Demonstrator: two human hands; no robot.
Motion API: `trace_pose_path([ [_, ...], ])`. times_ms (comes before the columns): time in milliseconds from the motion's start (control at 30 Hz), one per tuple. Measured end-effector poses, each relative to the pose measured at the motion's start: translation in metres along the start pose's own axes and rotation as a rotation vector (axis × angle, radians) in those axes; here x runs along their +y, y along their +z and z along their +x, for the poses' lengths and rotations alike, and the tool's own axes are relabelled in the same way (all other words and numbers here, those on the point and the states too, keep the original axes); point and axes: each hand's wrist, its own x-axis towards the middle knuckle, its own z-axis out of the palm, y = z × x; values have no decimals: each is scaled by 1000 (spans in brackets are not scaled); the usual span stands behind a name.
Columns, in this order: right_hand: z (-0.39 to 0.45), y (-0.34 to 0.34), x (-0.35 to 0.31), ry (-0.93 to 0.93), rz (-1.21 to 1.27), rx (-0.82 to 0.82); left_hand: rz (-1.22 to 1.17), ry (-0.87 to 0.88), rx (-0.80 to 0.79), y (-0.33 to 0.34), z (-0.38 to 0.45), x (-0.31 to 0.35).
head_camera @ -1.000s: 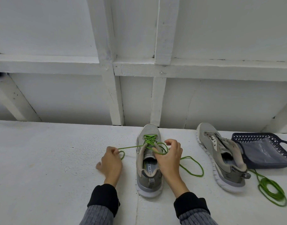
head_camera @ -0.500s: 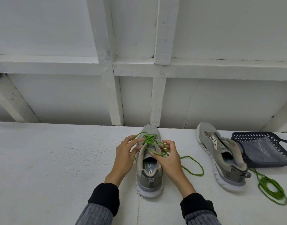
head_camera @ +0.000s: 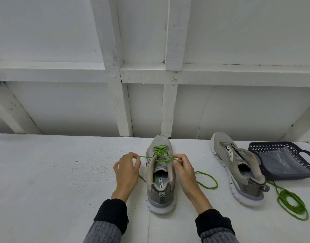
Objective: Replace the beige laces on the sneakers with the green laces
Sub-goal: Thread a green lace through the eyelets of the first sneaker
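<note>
Green lace is threaded criss-cross through the eyelets of the centre sneaker, which stands upright on the white counter, toe toward the back wall, heel toward the person. One lace end runs taut to the left of the sneaker and is pinched in the fingers of the left hand, just beside the sneaker's left side. The other end is pinched at the sneaker's right collar by the fingers of the right hand; thumb and forefinger are closed on the cord, the remaining fingers curled. From under the right hand the free length of lace lies in an open loop on the counter, right of the sneaker. A short piece of the left end shows on the counter below the left hand.

Second sneaker lies well to the right of the centre sneaker, tilted onto its side, tongue pulled out, no lace visible in its eyelets. Its upper leans against a dark perforated basket, further right, which holds a clear plastic bag; the bag's contents cannot be made out. A second green lace sits in a loose coil on the counter, right of the second sneaker's heel, one strand leading up to the basket.

Both forearms wear black cuffs over grey ribbed sleeves.
</note>
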Motion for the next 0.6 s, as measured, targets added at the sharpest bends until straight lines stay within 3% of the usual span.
trace_pose_path([
  [133,8,1,3,-101,-146,56,-278,221,-184,-6,-2,12],
  [233,12,3,0,-149,-208,91,-170,365,-113,-3,1,16],
  [367,16,1,5,-221,-379,233,-66,344,7,-2,5,10],
  [467,17,-5,10,-185,-385,351,-53,222,95,-9,7,-4],
  [600,14,5,8,-184,-364,361,-109,107,43,-9,0,-16],
])
